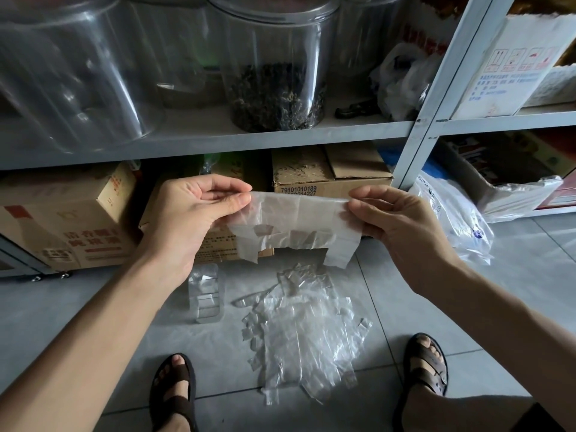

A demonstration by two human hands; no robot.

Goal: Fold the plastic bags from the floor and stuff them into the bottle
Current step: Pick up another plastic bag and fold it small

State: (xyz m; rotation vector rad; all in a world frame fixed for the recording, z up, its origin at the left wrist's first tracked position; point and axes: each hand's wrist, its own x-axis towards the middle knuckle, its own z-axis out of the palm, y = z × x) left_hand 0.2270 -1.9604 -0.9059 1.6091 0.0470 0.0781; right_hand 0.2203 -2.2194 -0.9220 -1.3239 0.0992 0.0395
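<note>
the left hand (193, 213) and the right hand (396, 219) hold a thin, see-through plastic bag (296, 222) up in the air, stretched flat between them. each hand pinches an upper corner of it between thumb and curled fingers, the left at the left corner, the right at the right corner. the bag hangs down from the top edge, creased, with its two handle strips at the bottom and a cut-out gap between them

below it, on the grey tiled floor (78, 307), lies a loose pile of plastic bags (305, 335), clear and crumpled, overlapping one another. just left of the pile stands a clear plastic bottle (206, 296), upright, apart from both hands

two feet in brown sandals (174, 397) rest on the floor, one on each side of the pile. behind stands a grey metal shelf (280, 140) with big clear jars, one jar (276, 73) partly filled with dark dried stuff, and under it cardboard boxes (330, 173). more white bags (455, 219) lie at the right by the shelf post
</note>
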